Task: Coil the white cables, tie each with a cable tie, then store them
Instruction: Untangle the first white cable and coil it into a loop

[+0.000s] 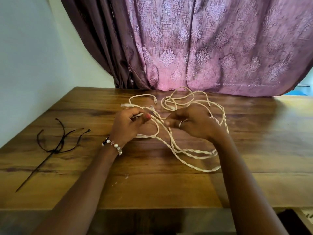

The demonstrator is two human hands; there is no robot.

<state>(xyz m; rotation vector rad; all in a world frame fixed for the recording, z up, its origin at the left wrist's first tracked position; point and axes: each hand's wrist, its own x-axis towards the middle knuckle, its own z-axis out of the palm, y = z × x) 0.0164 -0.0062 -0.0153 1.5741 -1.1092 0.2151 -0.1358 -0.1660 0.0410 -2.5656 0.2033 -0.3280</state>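
Left hand (130, 123): closed on a strand of the white cables (186, 150), pinched between thumb and fingers; I read this as my anchor, keeping one end fixed so the rest can be sorted out.
Cable ties (55, 146): dark, lying loose and crossed on the tabletop (152, 187), well to the left of the cables; I judge them parked there so they stay out of the tangle until a coil is ready.
Bracelet (112, 145): beaded, on my left wrist, just left of the cables and clear of them.
White cables: spread in loose, twisted loops on the tabletop, between and around both hands, running from the near side towards the curtain; several plug ends show, one near my left wrist and others beyond my left hand.
Right hand (191, 122): fingers curled in on a strand, with further loops passing behind and to the right of it; I take it as the working side, drawing cable away from the anchor to separate one length.
Curtain (203, 48): purple and patterned, hanging behind the cables at the far edge of the tabletop.
Stage: by my judgement untangling only; no coil formed, no tie on.
Storage: I can't see any container near the cables.
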